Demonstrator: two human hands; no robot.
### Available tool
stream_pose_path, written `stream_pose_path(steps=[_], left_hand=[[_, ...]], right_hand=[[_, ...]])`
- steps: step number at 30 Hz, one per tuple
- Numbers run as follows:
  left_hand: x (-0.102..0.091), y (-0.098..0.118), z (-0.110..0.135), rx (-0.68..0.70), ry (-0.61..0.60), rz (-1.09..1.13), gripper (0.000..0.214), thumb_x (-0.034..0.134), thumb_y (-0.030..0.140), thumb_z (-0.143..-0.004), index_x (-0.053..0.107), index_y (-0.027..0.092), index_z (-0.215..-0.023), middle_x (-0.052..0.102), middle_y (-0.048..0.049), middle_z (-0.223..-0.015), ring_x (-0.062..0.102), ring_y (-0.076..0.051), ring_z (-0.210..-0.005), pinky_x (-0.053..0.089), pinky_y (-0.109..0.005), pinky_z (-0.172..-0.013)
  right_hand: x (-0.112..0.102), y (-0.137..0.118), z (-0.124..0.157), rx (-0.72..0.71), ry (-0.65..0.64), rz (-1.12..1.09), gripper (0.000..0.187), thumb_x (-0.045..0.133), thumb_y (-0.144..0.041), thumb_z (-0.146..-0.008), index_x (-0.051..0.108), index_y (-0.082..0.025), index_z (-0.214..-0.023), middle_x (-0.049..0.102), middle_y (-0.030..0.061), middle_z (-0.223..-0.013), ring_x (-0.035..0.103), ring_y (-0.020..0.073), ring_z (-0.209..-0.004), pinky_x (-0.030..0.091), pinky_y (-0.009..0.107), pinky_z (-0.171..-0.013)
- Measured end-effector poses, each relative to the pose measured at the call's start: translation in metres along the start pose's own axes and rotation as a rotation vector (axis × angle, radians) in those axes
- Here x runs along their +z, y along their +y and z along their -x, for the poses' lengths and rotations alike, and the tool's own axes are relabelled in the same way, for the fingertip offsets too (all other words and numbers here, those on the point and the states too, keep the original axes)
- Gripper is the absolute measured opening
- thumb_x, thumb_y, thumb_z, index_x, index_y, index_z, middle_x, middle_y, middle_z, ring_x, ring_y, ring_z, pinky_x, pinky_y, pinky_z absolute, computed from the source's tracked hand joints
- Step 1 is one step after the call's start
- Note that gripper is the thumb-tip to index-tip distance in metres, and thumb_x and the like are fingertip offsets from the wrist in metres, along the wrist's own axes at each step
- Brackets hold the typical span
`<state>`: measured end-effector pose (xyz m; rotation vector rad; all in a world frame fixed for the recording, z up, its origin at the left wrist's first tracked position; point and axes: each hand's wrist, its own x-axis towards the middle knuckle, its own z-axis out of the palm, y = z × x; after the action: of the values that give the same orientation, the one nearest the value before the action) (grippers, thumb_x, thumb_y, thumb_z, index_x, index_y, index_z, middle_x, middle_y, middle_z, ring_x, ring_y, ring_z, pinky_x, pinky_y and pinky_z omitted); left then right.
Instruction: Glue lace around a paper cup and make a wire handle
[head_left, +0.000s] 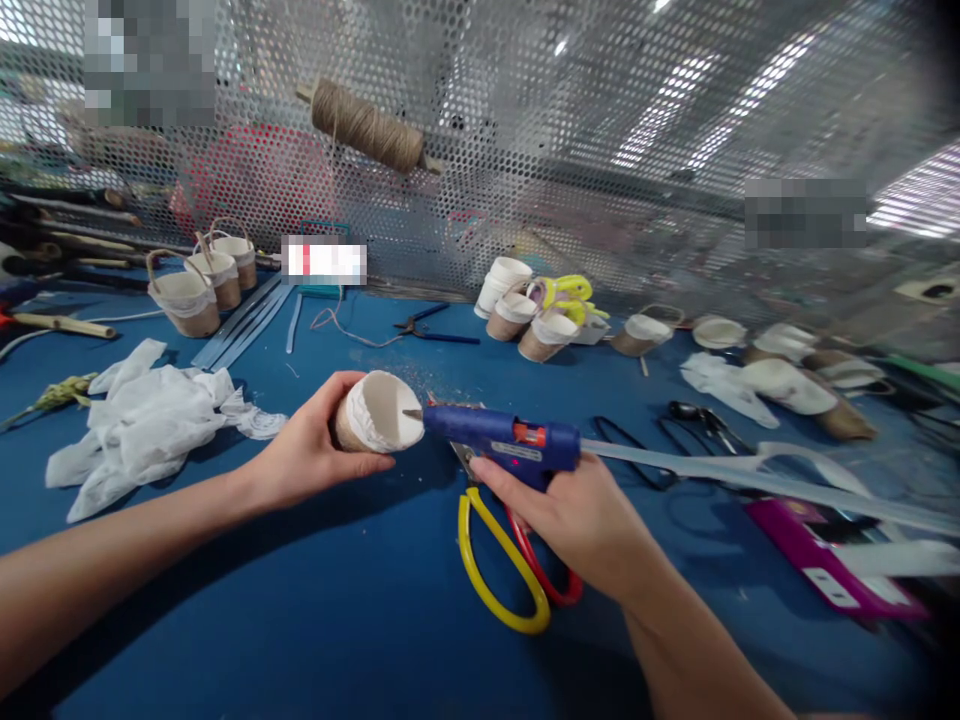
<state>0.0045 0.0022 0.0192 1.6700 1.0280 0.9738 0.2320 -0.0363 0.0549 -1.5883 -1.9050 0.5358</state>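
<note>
Tilted on its side in my left hand (311, 450) is a small cup (375, 412), brown outside, with white lace round its rim and a white inside. My fingers and thumb wrap round its base. My right hand (574, 515) grips a blue glue gun (495, 437) with a long clear glue stick (675, 458) running out of its back. The nozzle points left and is at the cup's mouth, near the inner wall; whether it touches, I cannot tell. Under the glue gun lie scissors (480, 560) with one yellow and one red handle loop.
White lace fabric (142, 430) lies at the left, near handled cups (184, 300) and clear glue sticks (251, 318). Blue-handled pliers (442, 330) rest behind. More cups (551, 335) stand at the back. A purple box (832, 560) lies right. A twine spool (367, 125) hangs on the perforated panel (525, 130).
</note>
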Motion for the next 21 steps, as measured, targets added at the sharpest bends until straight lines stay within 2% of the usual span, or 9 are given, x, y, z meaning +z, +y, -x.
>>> stream_pose_path(steps=[3,5,8,13,16,19,21], left_hand=[[-0.001,-0.002,0.000,0.023,-0.032,-0.035,0.059,0.072,0.032,-0.062,0.042,0.018,-0.110,0.056,-0.0065,-0.107,0.053,-0.023,-0.100,0.042,-0.037,-0.090],[-0.001,-0.002,0.001,0.026,-0.055,-0.035,0.060,0.072,0.032,-0.062,0.041,0.018,-0.112,0.056,-0.0064,-0.107,0.053,-0.023,-0.100,0.041,-0.037,-0.090],[-0.001,-0.001,0.002,0.024,-0.097,-0.016,0.062,0.073,0.032,-0.061,0.041,0.018,-0.113,0.056,-0.0064,-0.107,0.053,-0.023,-0.100,0.042,-0.038,-0.090],[-0.002,0.000,0.002,0.018,-0.166,0.049,0.063,0.073,0.031,-0.062,0.041,0.018,-0.115,0.056,-0.0071,-0.110,0.053,-0.023,-0.101,0.043,-0.035,-0.089],[-0.005,0.000,0.002,0.009,-0.156,0.060,0.063,0.074,0.032,-0.062,0.041,0.018,-0.114,0.056,-0.0072,-0.109,0.054,-0.023,-0.099,0.044,-0.034,-0.086],[-0.007,-0.001,0.001,0.011,-0.136,0.059,0.062,0.074,0.031,-0.061,0.042,0.018,-0.112,0.056,-0.0066,-0.107,0.053,-0.023,-0.099,0.044,-0.034,-0.086],[-0.007,-0.002,0.001,0.008,-0.132,0.078,0.062,0.074,0.030,-0.061,0.041,0.019,-0.112,0.055,-0.0062,-0.107,0.053,-0.023,-0.099,0.043,-0.034,-0.088]], right_hand=[[-0.004,-0.002,0.002,0.048,-0.105,-0.104,0.027,0.059,-0.041,-0.076,0.058,-0.021,-0.057,0.053,-0.0015,-0.043,0.052,0.0146,-0.041,0.045,0.028,-0.044],[-0.007,-0.003,0.002,0.074,-0.118,-0.162,0.034,0.056,-0.043,-0.077,0.052,-0.022,-0.051,0.046,-0.0028,-0.038,0.047,0.0130,-0.038,0.042,0.027,-0.042],[-0.008,-0.003,0.000,0.104,-0.099,-0.173,0.037,0.057,-0.045,-0.076,0.049,-0.022,-0.048,0.045,-0.0029,-0.037,0.046,0.0126,-0.038,0.042,0.028,-0.043],[-0.009,0.000,-0.003,0.123,-0.145,-0.149,0.041,0.056,-0.046,-0.076,0.047,-0.022,-0.044,0.045,-0.0025,-0.037,0.047,0.0125,-0.039,0.043,0.028,-0.045],[-0.013,0.001,-0.003,0.116,-0.178,-0.143,0.046,0.056,-0.045,-0.077,0.043,-0.022,-0.039,0.048,-0.0013,-0.037,0.051,0.0134,-0.042,0.045,0.028,-0.049],[-0.016,0.000,-0.003,0.102,-0.237,-0.146,0.050,0.056,-0.042,-0.078,0.042,-0.021,-0.035,0.047,-0.0014,-0.034,0.049,0.0120,-0.038,0.046,0.029,-0.053],[-0.017,0.000,-0.003,0.097,-0.252,-0.217,0.043,0.057,-0.041,-0.078,0.048,-0.020,-0.041,0.045,-0.0028,-0.033,0.046,0.0105,-0.036,0.045,0.028,-0.052]])
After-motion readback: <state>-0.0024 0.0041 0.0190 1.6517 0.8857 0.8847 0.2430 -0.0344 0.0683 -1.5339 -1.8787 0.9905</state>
